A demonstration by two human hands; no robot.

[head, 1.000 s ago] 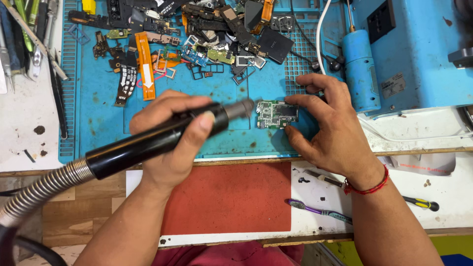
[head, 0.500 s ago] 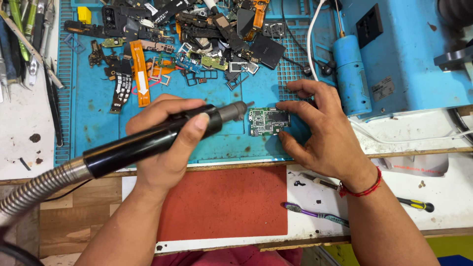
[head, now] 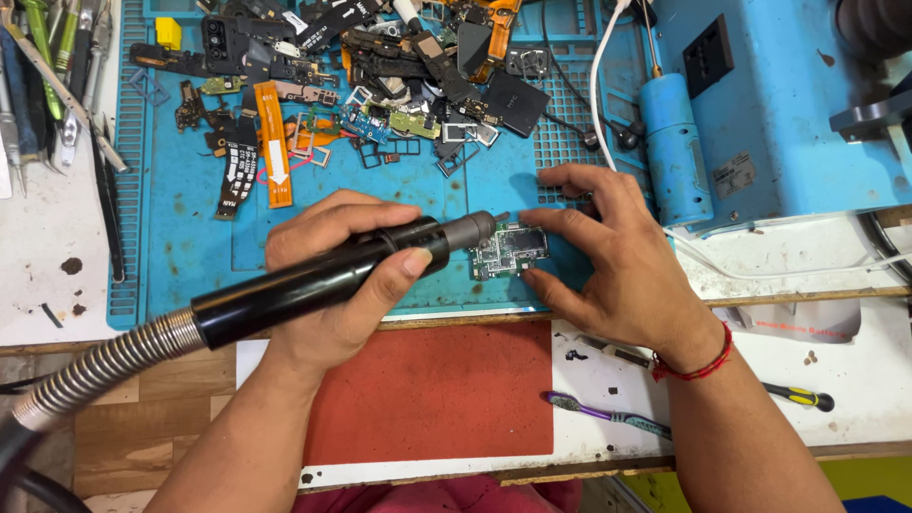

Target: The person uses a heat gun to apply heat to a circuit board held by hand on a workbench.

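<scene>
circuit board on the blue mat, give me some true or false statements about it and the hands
1. The left hand grips a black handpiece with a coiled metal hose. True.
2. The right hand holds the small green circuit board lifted well above the blue mat. False: the board lies on the mat, with the fingers steadying it.
3. The handpiece tip points at the board's left edge. True.
4. A purple toothbrush lies on the blue mat among the loose parts. False: it lies on the white surface near the red pad.
5. The right wrist wears a red thread band. True.
</scene>
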